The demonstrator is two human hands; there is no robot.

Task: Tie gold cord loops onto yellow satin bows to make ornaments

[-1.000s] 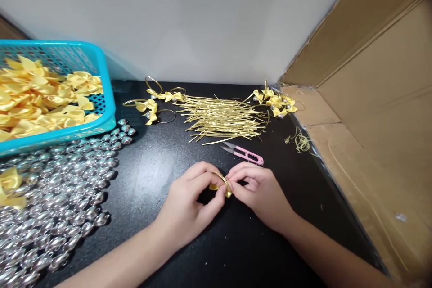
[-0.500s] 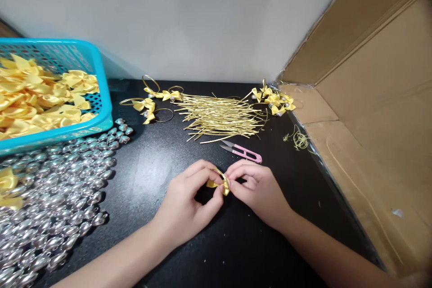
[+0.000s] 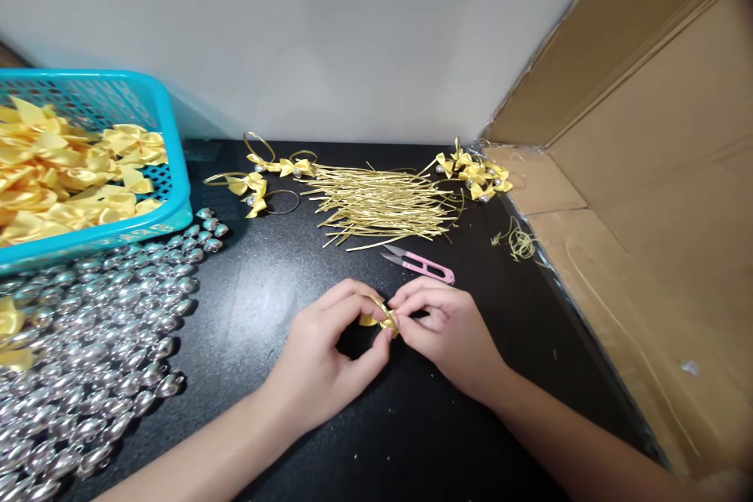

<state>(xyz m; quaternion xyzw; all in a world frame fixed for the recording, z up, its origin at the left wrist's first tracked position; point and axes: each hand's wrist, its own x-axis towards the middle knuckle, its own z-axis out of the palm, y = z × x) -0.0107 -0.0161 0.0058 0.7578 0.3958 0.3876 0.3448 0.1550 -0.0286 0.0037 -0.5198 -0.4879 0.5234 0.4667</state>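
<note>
A yellow ribbon bow (image 3: 369, 321) with a gold cord (image 3: 376, 300) bent in an arc over it is pinched between my two hands. The thumb and fingers of my left hand (image 3: 338, 337) close on the bow from the left. From the right, the fingertips of my right hand (image 3: 442, 321) press together at the bow and cord; exactly which part they grip is hidden. Just beyond my hands lie pink-handled thread snips (image 3: 424, 265), blades pointing left. Behind them a pile of cut gold cords (image 3: 382, 204) is spread on the black table (image 3: 252, 267).
At left stands a turquoise basket (image 3: 181, 180) of yellow bows, with many silver beads (image 3: 94, 376) in front. Bows with cord loops and beads (image 3: 252, 187) lie left of the cords, more bows (image 3: 479, 175) right. Tangled thread (image 3: 521, 241) rests near the cardboard wall (image 3: 659, 94).
My hands stay together at the bow, with small finger shifts. The bow has turned slightly and less of it shows. The whole view has moved a little.
</note>
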